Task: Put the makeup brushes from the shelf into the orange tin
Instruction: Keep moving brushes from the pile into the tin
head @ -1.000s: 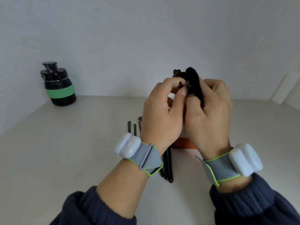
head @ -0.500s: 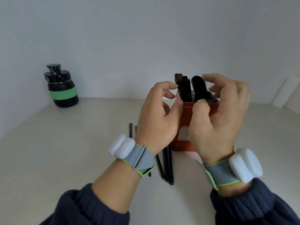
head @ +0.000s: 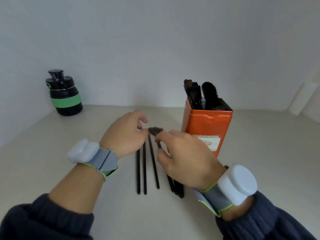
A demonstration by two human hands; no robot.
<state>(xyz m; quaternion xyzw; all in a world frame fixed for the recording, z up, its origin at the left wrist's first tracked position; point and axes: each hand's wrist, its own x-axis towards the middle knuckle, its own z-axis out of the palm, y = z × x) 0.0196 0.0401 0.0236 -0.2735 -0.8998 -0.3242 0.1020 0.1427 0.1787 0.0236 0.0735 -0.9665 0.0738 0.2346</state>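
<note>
The orange tin (head: 206, 129) stands upright on the shelf, right of centre, with several dark makeup brushes (head: 209, 94) sticking out of its open top. Several black-handled brushes (head: 144, 170) lie side by side on the shelf in front of me. My left hand (head: 126, 134) rests over the heads of the left ones, fingers curled down, thumb lifted. My right hand (head: 183, 156) pinches the neck of a fan brush (head: 155, 131) between index finger and thumb; that brush still lies on the shelf. More handles poke out from under my right wrist.
A black bottle with a green band (head: 65, 96) stands at the back left against the wall. A white object (head: 301, 99) leans in the back right corner. The pale shelf (head: 86, 201) runs to the white wall behind.
Both hands have let go of the big black brush, now standing in the tin, and have dropped to the brushes lying on the shelf.
</note>
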